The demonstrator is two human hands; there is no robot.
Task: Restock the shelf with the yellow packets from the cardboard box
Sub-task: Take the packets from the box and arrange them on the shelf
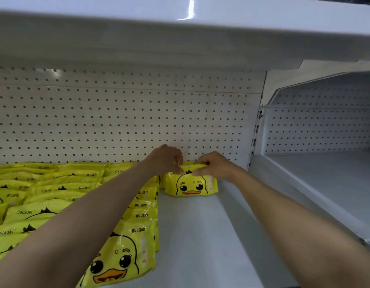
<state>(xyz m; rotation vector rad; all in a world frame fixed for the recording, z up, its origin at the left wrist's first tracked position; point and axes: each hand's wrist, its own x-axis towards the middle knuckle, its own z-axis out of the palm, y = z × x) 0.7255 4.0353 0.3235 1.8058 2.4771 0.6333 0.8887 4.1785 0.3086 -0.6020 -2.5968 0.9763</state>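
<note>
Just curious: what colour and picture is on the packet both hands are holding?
Bright yellow packet with a cartoon duck face, orange beak and black outlines; seen clearly in the head view.

Glossy plastic yellow packets [191, 185], smooth shelf [200, 235]

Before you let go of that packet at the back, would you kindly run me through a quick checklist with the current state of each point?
1. Both hands on the packet: ok. The left hand and right hand pinch the top edge of the duck packet.
2. Packet upright, duck face forward: ok.
3. Packet resting on the shelf: ok, its bottom edge meets the surface.
4. Close to the pegboard at the back: ok; any gap behind is hidden.
5. Free shelf in front for more: ok.
6. In line with the filled rows on its left: cannot tell, the left arm hides the join.
7. Cardboard box supply: cannot tell, not in view.
</note>
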